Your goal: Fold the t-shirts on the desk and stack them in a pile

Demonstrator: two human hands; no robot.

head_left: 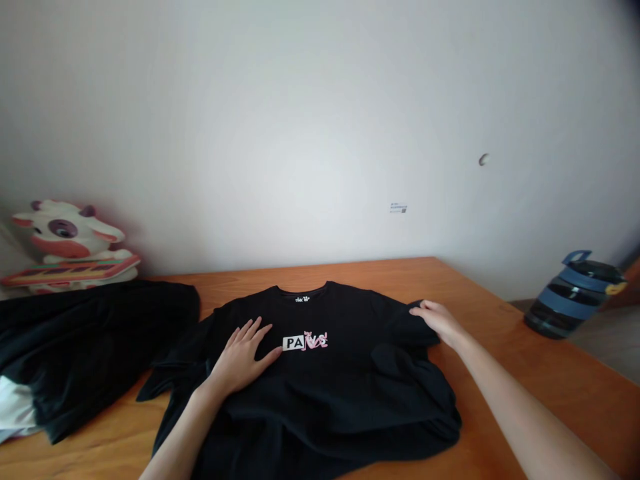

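The left hand (240, 359) lay with its fingers spread and its palm down on the chest of a black short-sleeved cotton-like T-shirt (345, 380), just beside the small white, black and pink chest print (305, 341). The right hand (440, 321) pinched the edge of the shirt's sleeve on that side, thumb and fingers closed on the cloth. Between and below the two hands the shirt spread over the brown wooden surface (490, 320), its neckline away from the person, its lower part rumpled in loose folds. The sleeve to the left of the left hand lay bunched.

Farther left of that hand sat a heap of black cloth (95, 340), with a piece of white cloth (15, 407) showing at its near edge. Behind the heap stood a white and pink plastic cow toy (75, 233) with a coloured keyboard across its front. Well to the right of the right hand, a dark see-through bottle with blue bands (573, 297) stood on the surface. Beyond both hands rose a plain pale wall (300, 133) bearing a small printed label (399, 208).
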